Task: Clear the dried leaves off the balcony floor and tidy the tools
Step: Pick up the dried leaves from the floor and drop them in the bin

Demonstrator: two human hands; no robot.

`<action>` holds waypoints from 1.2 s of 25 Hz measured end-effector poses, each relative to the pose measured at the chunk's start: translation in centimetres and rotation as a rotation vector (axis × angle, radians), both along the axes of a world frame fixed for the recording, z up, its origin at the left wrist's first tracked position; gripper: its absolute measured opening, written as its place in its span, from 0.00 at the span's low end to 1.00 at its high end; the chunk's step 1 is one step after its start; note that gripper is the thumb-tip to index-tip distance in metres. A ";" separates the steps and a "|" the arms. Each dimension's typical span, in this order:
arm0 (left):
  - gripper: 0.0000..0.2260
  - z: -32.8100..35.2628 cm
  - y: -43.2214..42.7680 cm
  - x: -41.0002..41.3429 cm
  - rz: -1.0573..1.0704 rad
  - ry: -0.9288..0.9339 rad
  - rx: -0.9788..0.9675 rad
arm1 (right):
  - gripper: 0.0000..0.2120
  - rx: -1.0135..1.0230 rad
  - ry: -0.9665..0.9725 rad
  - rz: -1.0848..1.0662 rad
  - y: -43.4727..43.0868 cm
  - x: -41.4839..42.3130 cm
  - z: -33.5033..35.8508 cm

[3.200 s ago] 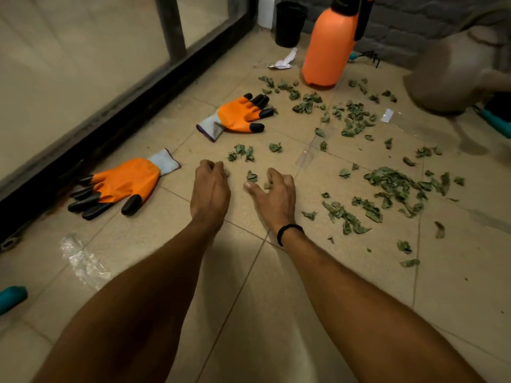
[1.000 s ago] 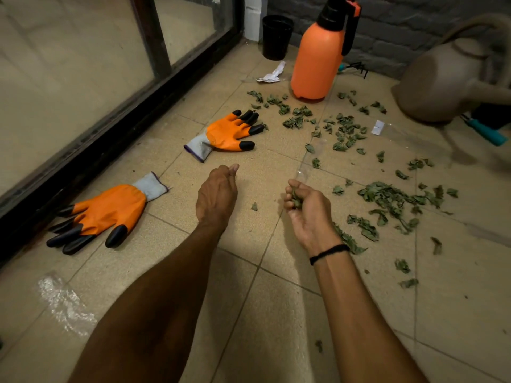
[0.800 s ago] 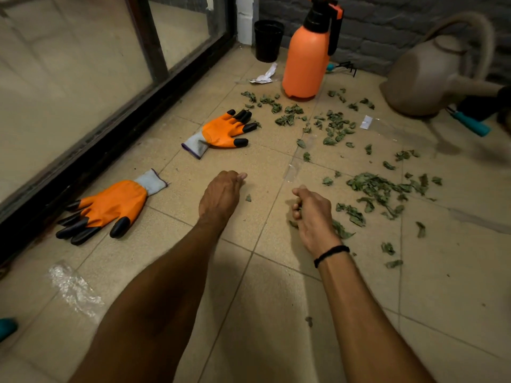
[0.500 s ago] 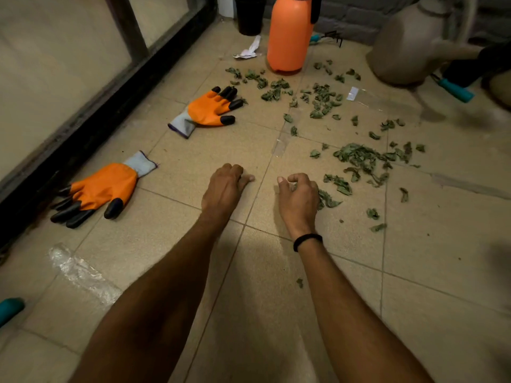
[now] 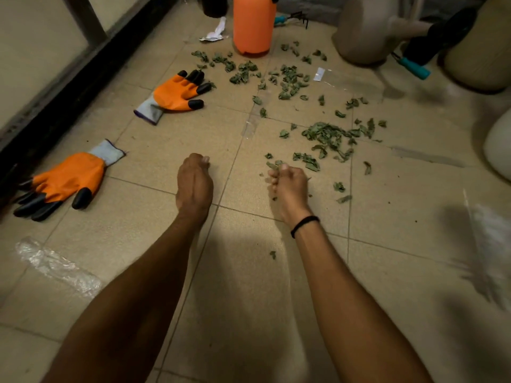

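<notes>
Dried green leaves lie scattered on the tiled floor, with a thick patch ahead right and a looser scatter farther off. My right hand grips a handful of leaves, some poking out above the fingers, just short of the near patch. My left hand is curled in a fist with the thumb on top, low over bare tile; its contents are hidden. Two orange gloves with black claw tips lie to the left, one near and one farther. A single leaf lies between my forearms.
An orange sprayer, a beige watering can, a teal-handled tool and a small rake stand at the back. The dark door frame runs along the left. Crumpled plastic lies near left, a paper scrap far back.
The leaves that lay in front of both hands are gone from the floor. My right hand closed on a handful and drew back a little; my left hand stayed a fist.
</notes>
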State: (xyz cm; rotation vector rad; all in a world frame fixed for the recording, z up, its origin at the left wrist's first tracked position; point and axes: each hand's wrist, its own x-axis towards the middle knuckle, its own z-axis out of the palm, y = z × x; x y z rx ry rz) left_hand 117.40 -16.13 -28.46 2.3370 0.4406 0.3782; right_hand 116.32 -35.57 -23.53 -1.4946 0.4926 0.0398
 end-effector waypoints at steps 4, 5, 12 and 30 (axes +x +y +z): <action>0.13 0.2 -0.1 -2.6 0.133 -0.128 -0.076 | 0.11 -0.088 0.011 -0.053 -3.8 -1.3 0.8; 0.13 0.4 0.0 -3.0 0.171 -0.145 -0.091 | 0.11 -0.297 0.002 0.001 -4.2 -1.8 0.2; 0.20 1.5 -0.3 -2.1 0.102 0.058 -0.068 | 0.09 -0.978 -0.217 0.199 0.0 -5.5 -4.8; 0.15 2.0 -7.7 -8.3 0.042 -0.011 -0.106 | 0.18 -1.060 0.031 -0.326 -11.0 -3.6 -4.9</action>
